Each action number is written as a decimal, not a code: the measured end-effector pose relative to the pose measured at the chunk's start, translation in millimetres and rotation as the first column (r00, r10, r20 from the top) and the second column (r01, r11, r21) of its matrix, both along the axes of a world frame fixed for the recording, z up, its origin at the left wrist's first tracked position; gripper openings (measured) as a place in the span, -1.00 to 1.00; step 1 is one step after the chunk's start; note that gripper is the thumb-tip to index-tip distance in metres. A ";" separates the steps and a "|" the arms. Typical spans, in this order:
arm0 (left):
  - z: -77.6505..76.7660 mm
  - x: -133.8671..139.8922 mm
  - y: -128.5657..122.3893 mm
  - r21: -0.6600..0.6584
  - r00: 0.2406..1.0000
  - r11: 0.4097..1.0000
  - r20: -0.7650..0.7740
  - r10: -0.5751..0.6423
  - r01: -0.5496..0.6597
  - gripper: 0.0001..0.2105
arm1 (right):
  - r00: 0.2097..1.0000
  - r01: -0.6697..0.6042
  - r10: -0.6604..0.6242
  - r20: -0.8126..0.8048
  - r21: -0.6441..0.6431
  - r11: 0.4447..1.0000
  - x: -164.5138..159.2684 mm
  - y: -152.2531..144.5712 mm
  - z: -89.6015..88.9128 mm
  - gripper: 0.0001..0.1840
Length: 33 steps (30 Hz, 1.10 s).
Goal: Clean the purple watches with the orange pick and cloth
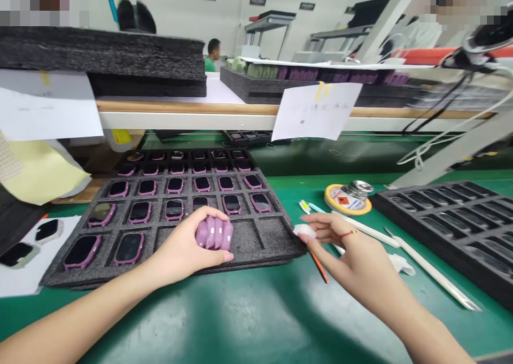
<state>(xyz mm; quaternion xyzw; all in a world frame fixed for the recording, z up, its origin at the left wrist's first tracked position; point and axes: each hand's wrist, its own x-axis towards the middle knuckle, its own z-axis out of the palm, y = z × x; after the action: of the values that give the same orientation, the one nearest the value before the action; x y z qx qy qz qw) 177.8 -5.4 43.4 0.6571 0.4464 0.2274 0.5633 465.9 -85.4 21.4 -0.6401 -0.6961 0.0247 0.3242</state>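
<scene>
Several purple watch cases (215, 233) sit side by side in my left hand (185, 242), the fingers and thumb closed round the stack. This hand is over the front row of a black foam tray (276, 239), whose pockets hold purple watches (139, 211) with dark screens. Beyond the tray's right corner, my right hand (340, 241) pinches a small white wad (304, 230), which looks like tissue or cloth. Just below those fingertips lies an orange stick-like tool (319, 266), partly hidden.
To the right lie a toothbrush (305, 207), a white-handled blade (433, 273), crumpled tissue (402, 264), yellow tape (348, 200) and another foam tray (452, 214). At left, two watches rest on white paper (30, 278). A shelf edge (224, 119) spans the back; a person (211, 56) is beyond.
</scene>
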 end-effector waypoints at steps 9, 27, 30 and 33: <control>2.4 3.2 -1.7 0.048 0.998 0.999 0.064 0.013 -0.016 -0.57 | 0.854 -0.481 0.514 -0.081 0.254 0.839 -99.0 22.5 12.5 -0.85; -6.3 5.9 0.4 0.002 0.999 0.999 0.007 0.035 -0.035 -0.54 | 0.906 -0.423 0.407 0.115 0.233 0.875 -101.9 30.1 5.7 -0.83; -6.4 5.6 -0.4 0.046 1.000 0.999 0.011 0.018 -0.018 -0.57 | 0.888 -0.460 0.448 0.104 0.222 0.860 -101.6 27.4 4.9 -0.82; -5.7 5.4 -1.6 0.043 1.000 0.999 -0.008 0.016 -0.016 -0.56 | 0.900 -0.436 0.422 0.110 0.227 0.871 -100.7 27.3 5.0 -0.82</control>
<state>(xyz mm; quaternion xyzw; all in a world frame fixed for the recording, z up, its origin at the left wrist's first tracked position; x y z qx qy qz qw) 183.3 -7.1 37.7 0.6664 0.4489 0.2386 0.5453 365.2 -58.1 26.4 -0.4246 -0.8274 -0.0087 0.3675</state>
